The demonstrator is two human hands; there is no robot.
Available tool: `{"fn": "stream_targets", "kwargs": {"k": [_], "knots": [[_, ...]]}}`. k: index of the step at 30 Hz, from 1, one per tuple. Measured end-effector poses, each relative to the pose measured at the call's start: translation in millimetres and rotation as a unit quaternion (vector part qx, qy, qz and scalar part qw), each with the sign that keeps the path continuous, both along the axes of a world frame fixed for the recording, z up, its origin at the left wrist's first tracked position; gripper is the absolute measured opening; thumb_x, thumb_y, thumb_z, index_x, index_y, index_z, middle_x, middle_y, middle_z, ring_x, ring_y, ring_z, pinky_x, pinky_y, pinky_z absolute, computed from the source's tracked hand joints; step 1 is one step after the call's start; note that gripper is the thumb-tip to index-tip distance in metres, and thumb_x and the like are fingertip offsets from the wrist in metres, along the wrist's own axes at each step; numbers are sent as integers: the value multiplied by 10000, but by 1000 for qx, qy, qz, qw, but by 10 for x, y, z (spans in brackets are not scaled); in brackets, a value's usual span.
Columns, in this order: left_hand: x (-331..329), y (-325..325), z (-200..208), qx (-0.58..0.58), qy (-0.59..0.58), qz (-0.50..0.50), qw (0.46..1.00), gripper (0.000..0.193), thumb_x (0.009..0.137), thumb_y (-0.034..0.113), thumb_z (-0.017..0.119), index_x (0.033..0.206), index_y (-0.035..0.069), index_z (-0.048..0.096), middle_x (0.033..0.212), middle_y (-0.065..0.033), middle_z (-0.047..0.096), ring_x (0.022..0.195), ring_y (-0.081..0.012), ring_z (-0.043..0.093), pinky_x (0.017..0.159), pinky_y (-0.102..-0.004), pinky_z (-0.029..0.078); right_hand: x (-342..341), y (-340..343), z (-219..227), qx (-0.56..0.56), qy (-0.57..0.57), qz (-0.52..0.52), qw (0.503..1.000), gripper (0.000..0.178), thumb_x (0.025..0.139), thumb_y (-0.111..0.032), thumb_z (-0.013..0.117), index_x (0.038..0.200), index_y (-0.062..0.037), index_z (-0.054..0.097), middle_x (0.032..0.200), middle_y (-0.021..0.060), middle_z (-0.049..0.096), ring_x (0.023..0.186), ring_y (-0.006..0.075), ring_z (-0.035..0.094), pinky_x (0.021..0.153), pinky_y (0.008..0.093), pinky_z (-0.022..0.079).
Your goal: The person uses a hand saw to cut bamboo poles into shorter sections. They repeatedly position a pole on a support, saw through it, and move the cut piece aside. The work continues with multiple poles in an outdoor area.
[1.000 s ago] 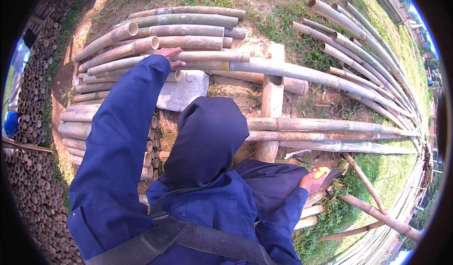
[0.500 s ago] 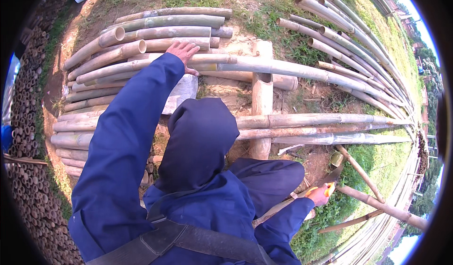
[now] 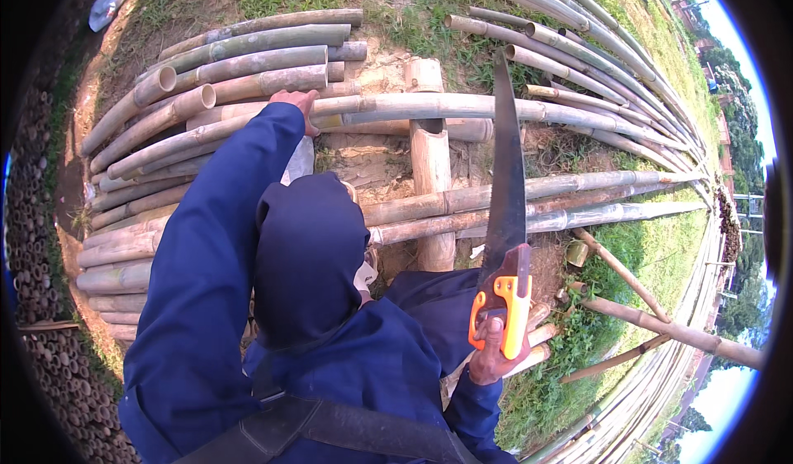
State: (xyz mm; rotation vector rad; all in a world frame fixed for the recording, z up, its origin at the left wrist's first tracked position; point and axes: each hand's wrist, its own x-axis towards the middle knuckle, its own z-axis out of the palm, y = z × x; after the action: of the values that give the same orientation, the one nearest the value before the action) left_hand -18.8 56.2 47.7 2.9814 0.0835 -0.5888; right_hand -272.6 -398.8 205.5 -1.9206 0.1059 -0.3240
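Note:
My right hand (image 3: 493, 355) is closed round the orange and dark red handle of a handsaw (image 3: 505, 191), low on the right. Its long blade points up and away from me, and in the picture its tip passes over a long bamboo pole (image 3: 388, 105). My left hand (image 3: 299, 107) grips that pole at the far middle, the arm stretched out; some of its fingers are hidden. Under the pole stands a thick bamboo piece (image 3: 429, 162) laid front to back as a support. Whether the blade touches the pole, I cannot tell.
Cut bamboo lengths (image 3: 124, 249) are stacked at the left. Long poles (image 3: 595, 18) lie at the far right, and others (image 3: 545, 187) cross the middle. Crossed bamboo props (image 3: 661, 328) stand at the right on grass. Bundled bamboo ends (image 3: 83, 381) fill the lower left.
My right hand has raised the handsaw from low at the right, and its blade now points upward and away. My left hand has closed over the pole, its fingers less spread than before.

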Motion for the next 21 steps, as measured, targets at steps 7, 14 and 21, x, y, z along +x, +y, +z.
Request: {"fn": "stream_targets", "kwargs": {"k": [7, 14, 21], "knots": [[-1, 3, -74, -2, 8, 12, 1000, 768, 713, 505, 857, 1318, 110, 598, 1168, -174, 735, 1097, -359, 706, 928, -475, 560, 664, 797, -495, 100, 105, 120, 982, 177, 975, -97, 724, 1089, 34, 688, 753, -8, 613, 625, 56, 520, 565, 233, 424], [-7, -2, -57, -3, -4, 5, 1000, 770, 717, 505, 856, 1337, 121, 609, 1174, -160, 736, 1102, -355, 703, 942, -469, 557, 1096, 1093, -941, 102, 109, 154, 977, 202, 965, -103, 751, 1098, 40, 699, 875, 16, 679, 792, 74, 593, 716, 240, 491], [-42, 36, -80, -2, -10, -4, 1000, 742, 726, 511, 849, 1316, 122, 622, 1168, -155, 739, 1096, -351, 707, 928, -467, 562, 1202, 1296, -1080, 84, 48, 172, 980, 165, 979, -144, 750, 933, -1, 683, 681, -49, 582, 555, 26, 497, 486, 219, 380]]}}
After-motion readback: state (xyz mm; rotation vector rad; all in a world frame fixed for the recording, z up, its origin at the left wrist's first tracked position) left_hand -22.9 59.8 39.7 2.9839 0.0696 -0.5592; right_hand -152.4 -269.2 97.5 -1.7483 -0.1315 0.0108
